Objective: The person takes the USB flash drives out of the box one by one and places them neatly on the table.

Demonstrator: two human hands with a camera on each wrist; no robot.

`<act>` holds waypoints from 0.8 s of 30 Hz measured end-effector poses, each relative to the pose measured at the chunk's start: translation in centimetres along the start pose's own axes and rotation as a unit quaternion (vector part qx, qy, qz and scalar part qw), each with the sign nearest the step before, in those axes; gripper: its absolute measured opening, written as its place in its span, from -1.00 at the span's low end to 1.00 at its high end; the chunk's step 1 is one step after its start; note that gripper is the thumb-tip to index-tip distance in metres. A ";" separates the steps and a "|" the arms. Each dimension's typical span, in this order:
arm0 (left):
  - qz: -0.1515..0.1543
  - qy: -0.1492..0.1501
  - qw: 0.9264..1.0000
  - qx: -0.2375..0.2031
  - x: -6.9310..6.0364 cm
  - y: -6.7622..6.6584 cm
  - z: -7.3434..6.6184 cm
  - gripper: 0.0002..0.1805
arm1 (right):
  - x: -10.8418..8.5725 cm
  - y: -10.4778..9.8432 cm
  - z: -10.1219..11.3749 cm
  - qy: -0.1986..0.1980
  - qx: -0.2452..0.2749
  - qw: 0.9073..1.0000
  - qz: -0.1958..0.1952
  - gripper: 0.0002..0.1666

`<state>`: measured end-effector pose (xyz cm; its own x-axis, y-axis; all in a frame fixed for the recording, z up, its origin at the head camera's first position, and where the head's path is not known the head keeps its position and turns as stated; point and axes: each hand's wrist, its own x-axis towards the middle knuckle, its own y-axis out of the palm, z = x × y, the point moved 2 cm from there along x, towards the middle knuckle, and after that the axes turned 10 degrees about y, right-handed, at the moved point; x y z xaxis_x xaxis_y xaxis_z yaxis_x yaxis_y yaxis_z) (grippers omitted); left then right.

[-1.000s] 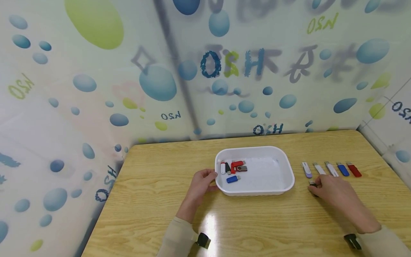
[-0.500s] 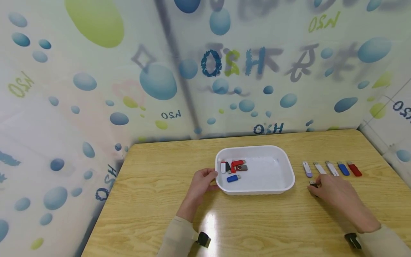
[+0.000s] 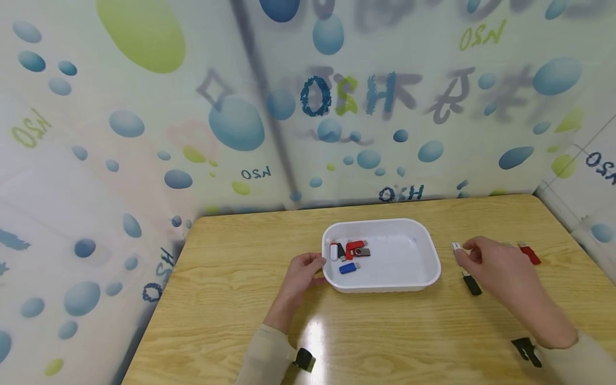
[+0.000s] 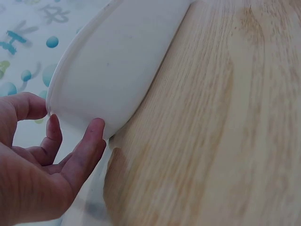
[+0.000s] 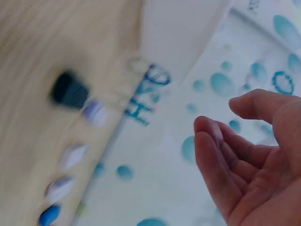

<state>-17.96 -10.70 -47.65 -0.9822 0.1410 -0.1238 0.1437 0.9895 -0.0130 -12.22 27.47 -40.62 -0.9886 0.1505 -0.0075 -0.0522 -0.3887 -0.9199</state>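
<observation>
The white tray (image 3: 392, 262) rests on the table (image 3: 240, 256), and the left hand (image 3: 300, 275) pinches the rim at its left end, with fingers touching the outer wall, probably to steady so light a container. Inside the tray, all toward its left end, lie a small white stick (image 3: 334, 252), a slim black stick (image 3: 341, 252), red sticks (image 3: 356, 245), a dark swivel stick (image 3: 362, 252) and, nearer the person, a bright blue stick (image 3: 348, 268). To the right of the tray the right hand (image 3: 502, 278) hovers over more USB sticks; its fingers are loosely bent with a moderate gap to the thumb, holding nothing. Just beyond the tray's right end lie a lilac-and-white stick (image 3: 456, 248), partly covered in the head view, and, nearer the person, a thick black stick (image 3: 472, 285); whether the two touch is unclear. A dark red stick (image 3: 530, 254) lies farthest right of the tray. Their slanted, spaced row looks deliberate, perhaps so each can be picked out singly.
</observation>
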 end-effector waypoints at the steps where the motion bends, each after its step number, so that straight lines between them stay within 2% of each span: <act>1: 0.000 0.000 1.000 0.000 0.0 0.0 -0.1 -0.64 | 0.0 -0.1 0.7 -0.007 0.005 1.000 0.002 -0.53; 6: 0.002 -0.002 1.000 0.001 -0.1 0.0 -0.2 -0.64 | -0.2 0.5 4.5 -0.067 0.017 0.998 -0.005 -0.68; 12: 0.005 0.002 1.000 -0.003 -0.1 0.0 -0.2 -0.62 | 0.0 2.1 8.3 -0.139 0.019 0.990 -0.005 -0.80; 19: 0.006 0.004 1.000 -0.008 -0.1 -0.1 -0.2 -0.63 | 1.4 4.1 11.3 -0.169 0.009 0.985 0.020 -0.83; 24: 0.010 0.017 1.000 -0.005 0.0 -0.1 -0.1 -0.65 | 2.7 5.4 12.7 -0.182 0.005 0.982 0.047 -0.83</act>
<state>-17.96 -10.80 -47.51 -0.9827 0.1616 -0.0903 0.1624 0.9867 -0.0014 -17.01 14.22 -40.63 -0.9742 -0.2199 0.0503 0.0416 -0.3940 -0.9182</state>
